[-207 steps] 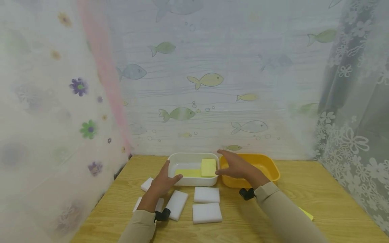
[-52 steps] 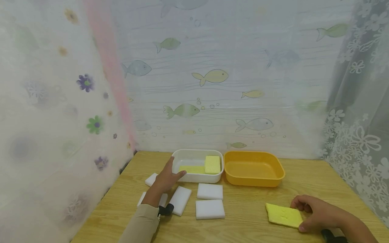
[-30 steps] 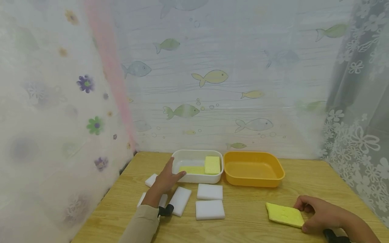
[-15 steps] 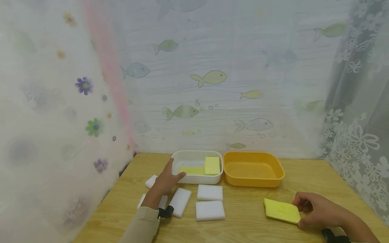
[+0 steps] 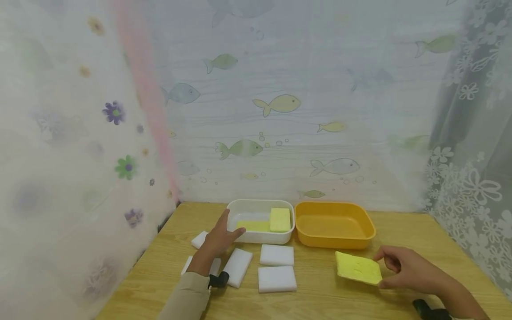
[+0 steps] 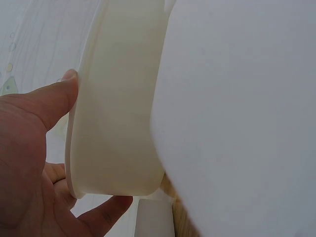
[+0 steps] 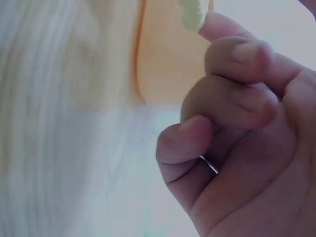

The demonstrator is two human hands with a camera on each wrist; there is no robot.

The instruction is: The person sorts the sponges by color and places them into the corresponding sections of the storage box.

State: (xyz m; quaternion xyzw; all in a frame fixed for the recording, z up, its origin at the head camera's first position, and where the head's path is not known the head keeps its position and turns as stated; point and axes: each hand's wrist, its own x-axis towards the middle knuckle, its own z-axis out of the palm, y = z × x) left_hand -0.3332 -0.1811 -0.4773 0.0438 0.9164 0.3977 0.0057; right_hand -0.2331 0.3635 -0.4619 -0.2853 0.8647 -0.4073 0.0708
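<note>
My right hand [image 5: 410, 271] pinches the right edge of a flat yellow sponge [image 5: 358, 268] between thumb and fingers. The sponge is tilted and raised above the table, in front of the orange tub [image 5: 336, 243]. In the right wrist view, the other fingers are curled and just a corner of the sponge [image 7: 191, 15] shows. At the left end of the white tub [image 5: 262, 238], my left hand [image 5: 218, 238] grips the rim. Its thumb and fingers spread round the tub's corner, as the left wrist view shows. Inside that tub are two yellow sponges, one flat and one leaning [image 5: 280, 220].
Several white sponges lie on the wooden table [image 5: 320, 302] before the white tub, among them two [image 5: 277, 255] [image 5: 277, 279] stacked front to back and a slanted one [image 5: 238, 267]. Others are partly behind the left forearm. A fish-patterned curtain [image 5: 280, 155] hangs behind the tubs.
My right hand has left the white tub's right side, taken hold of the yellow sponge at the right, then lifted and moved it left toward the orange tub. The left hand has stayed put.
</note>
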